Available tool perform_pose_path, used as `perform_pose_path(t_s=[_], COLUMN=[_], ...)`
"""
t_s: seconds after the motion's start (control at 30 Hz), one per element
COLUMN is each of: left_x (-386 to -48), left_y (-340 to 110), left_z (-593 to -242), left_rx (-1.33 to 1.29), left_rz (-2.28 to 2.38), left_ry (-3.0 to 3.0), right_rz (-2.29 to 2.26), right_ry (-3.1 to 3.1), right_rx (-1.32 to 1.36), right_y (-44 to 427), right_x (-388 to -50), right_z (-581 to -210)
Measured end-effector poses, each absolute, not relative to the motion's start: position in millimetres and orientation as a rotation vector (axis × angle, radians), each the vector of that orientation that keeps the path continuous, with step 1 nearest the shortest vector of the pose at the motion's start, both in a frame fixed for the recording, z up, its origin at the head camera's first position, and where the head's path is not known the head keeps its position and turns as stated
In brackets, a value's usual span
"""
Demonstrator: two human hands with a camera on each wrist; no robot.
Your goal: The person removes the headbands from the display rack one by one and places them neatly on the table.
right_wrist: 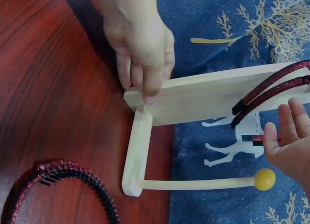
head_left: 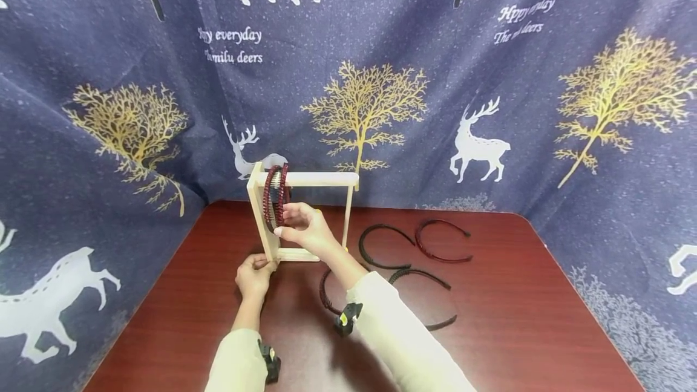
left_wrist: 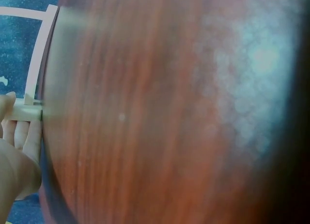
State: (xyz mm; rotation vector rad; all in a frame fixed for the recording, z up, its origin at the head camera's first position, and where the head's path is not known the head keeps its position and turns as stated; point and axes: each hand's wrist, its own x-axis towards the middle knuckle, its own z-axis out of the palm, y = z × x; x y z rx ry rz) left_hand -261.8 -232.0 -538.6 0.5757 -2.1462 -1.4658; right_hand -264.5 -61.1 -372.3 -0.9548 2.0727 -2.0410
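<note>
A pale wooden stand (head_left: 265, 222) stands on the table, its upright board on the left. My left hand (head_left: 254, 277) grips the foot of that board; the right wrist view shows this hand (right_wrist: 145, 49) from the other side. Two dark red toothed headbands (head_left: 283, 192) hang over the stand's top bar (head_left: 321, 179), close to the board. Beside their lower part is my right hand (head_left: 307, 231), thumb and fingers apart. In the right wrist view its fingers (right_wrist: 289, 124) are loosely extended near the headband ends; any contact is unclear.
Several loose headbands lie right of the stand: a black one (head_left: 366, 250), a dark red one (head_left: 422, 244), another black one (head_left: 435, 279), and a dark red one (head_left: 325, 298) partly under the right arm. A thin rod with a yellow ball (right_wrist: 264, 179) rises from the base.
</note>
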Motion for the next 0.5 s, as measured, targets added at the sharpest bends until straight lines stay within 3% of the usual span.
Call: perform_pose_path(t_s=[0.5], left_x=[-262.5], left_y=[-231.1], left_z=[-539.7], left_rx=[0.586], left_rz=[-1.455], left_ry=[-2.139], right_rz=[-2.027], right_ry=[2.206], right_rx=[-1.052], right_y=[-64.1], right_x=[-262.3], right_z=[-384.0])
